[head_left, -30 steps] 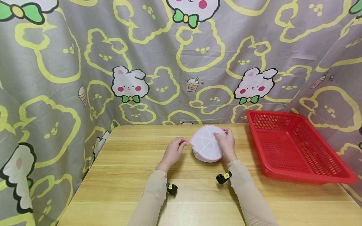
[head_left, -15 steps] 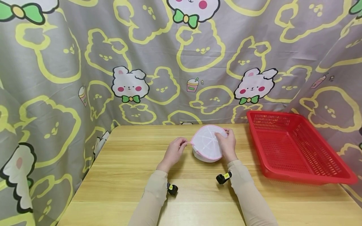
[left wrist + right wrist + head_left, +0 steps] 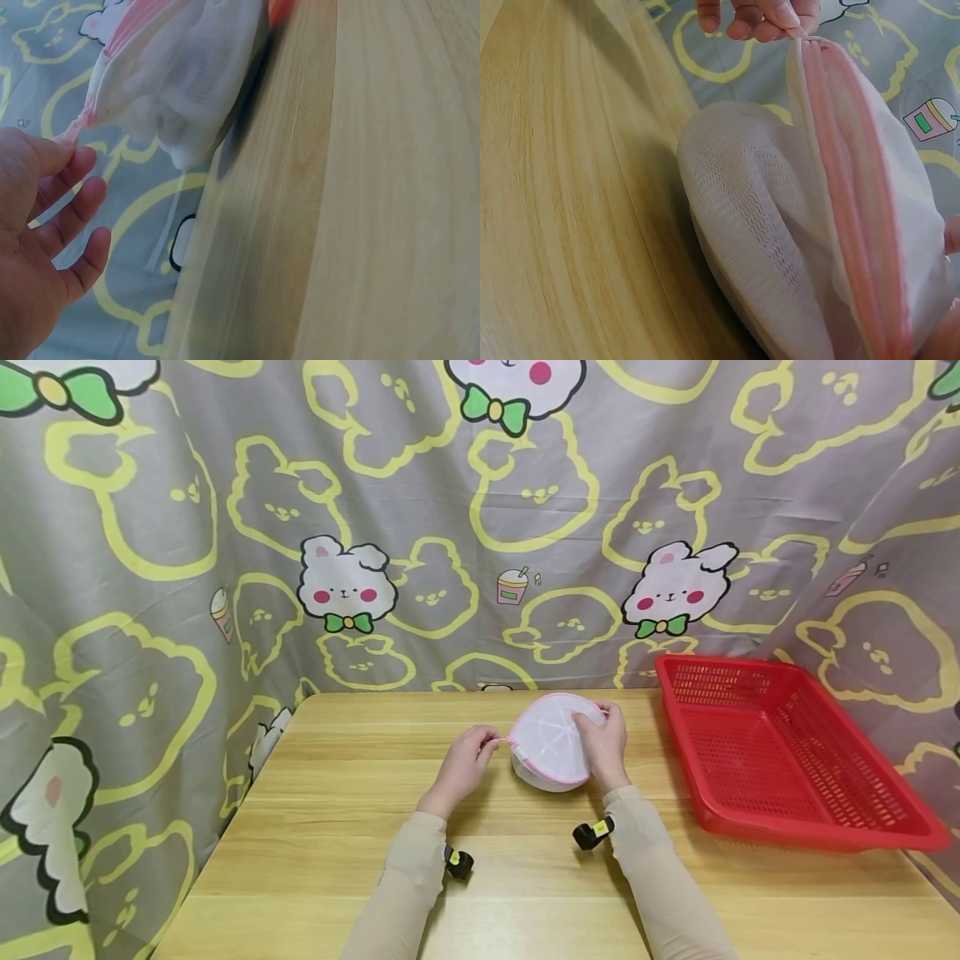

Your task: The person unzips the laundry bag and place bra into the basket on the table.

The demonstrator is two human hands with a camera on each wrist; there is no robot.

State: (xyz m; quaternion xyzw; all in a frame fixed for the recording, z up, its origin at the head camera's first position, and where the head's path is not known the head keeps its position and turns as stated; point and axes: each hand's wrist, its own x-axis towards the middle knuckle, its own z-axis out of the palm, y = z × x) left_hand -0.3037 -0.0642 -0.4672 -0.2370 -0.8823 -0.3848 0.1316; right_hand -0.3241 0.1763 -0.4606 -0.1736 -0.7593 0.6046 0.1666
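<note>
A white mesh laundry bag (image 3: 551, 743) with pink trim sits over the middle of the table. Its pink zipper (image 3: 847, 195) runs along the side in the right wrist view. With thumb and forefinger, my left hand (image 3: 467, 764) pinches the small pink tab (image 3: 73, 129) at the bag's left end; the other fingers are spread. My right hand (image 3: 602, 743) grips the bag's right side, thumb on the upper face and fingers behind, partly hidden. In the right wrist view only bits of the right hand (image 3: 952, 236) show at the edge.
A red plastic basket (image 3: 806, 831) with perforated walls stands at the table's right. Behind the wooden table (image 3: 337, 860) hangs a grey patterned curtain (image 3: 442, 485), which also covers both sides. A small black camera is on each wrist.
Hardly anything moves. The bag and both hands shift very slightly right in the head view, with the same grips kept.
</note>
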